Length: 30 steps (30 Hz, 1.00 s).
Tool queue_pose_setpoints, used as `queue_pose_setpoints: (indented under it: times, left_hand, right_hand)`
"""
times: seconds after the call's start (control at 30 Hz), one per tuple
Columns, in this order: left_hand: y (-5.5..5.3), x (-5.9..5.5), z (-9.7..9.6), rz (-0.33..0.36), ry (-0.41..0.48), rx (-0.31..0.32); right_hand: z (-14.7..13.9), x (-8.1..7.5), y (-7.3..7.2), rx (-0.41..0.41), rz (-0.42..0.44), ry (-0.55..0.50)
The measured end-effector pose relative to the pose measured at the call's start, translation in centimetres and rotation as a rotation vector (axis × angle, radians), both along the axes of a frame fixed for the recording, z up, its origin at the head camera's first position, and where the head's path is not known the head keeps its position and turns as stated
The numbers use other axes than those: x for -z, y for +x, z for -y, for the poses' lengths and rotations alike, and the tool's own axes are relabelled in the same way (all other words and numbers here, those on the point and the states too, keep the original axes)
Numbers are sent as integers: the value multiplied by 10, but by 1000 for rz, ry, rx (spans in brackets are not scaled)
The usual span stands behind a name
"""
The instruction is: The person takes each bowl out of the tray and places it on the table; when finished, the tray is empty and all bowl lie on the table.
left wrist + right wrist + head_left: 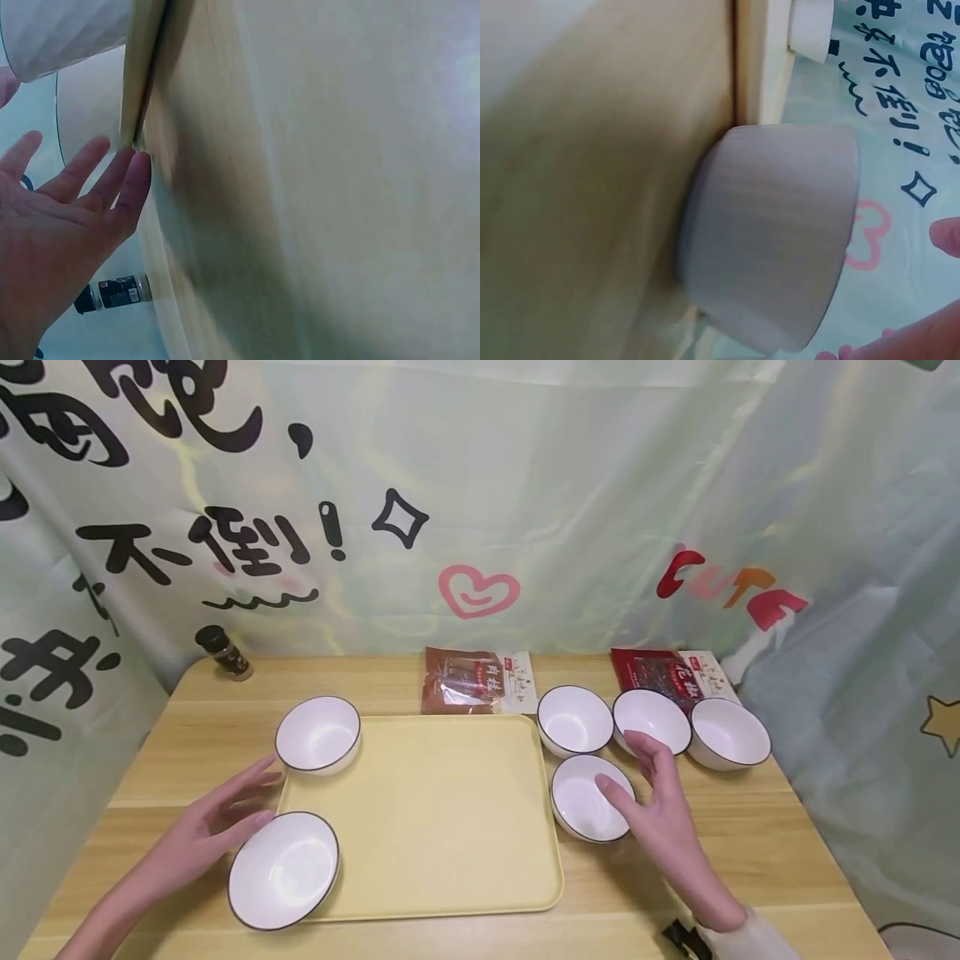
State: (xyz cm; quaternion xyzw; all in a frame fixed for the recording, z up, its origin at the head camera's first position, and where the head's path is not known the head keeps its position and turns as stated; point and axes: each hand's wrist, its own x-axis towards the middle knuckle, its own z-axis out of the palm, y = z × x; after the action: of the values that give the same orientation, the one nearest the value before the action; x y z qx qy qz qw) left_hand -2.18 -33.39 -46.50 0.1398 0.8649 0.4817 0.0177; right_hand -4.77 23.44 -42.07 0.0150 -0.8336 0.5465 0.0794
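The left hand (213,818) lay with its fingers extended between the far left bowl (318,735) and the near left bowl (283,870), both at the left corners of the tray (450,827); whether its thumb touched the nearer rim was hard to tell. The right hand (667,814), fingers spread and gripping nothing, hung over the front bowl (583,810), just beside the tray's right edge. Its fingertips hung in front of the middle bowl (652,710), so lowering carelessly could have knocked that one. The right bowls stood so close together that a sideways nudge might have passed along to the end bowl (729,735), which was near the right edge of the desk (735,835) and could have gone over. On the left, a bump from the thumb could have tilted the nearer bowl.
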Motion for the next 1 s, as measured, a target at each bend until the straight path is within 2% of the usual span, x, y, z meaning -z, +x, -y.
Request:
queue_pose_setpoints:
  times: [0.13,0.4,0.63,0.73,0.9,1.0]
  left_hand:
    - [4,0,3,-7,9,-2]
    - [12,-2,7,37,94,65]
    - [26,-3,9,48,117,46]
    - [31,-3,9,50,140,68]
    - [42,-2,7,54,112,77]
    - [49,1,5,64,76,48]
  right_hand:
    - [11,-5,-5,-7,-16,-36]
    - [37,-15,-16,-65,-16,-96]
    - [62,-20,-21,-124,-15,-151]
    - [74,-20,-24,-159,-12,-156]
    - [92,-20,-30,-223,12,-165]
    - [102,-21,-33,-266,28,-171]
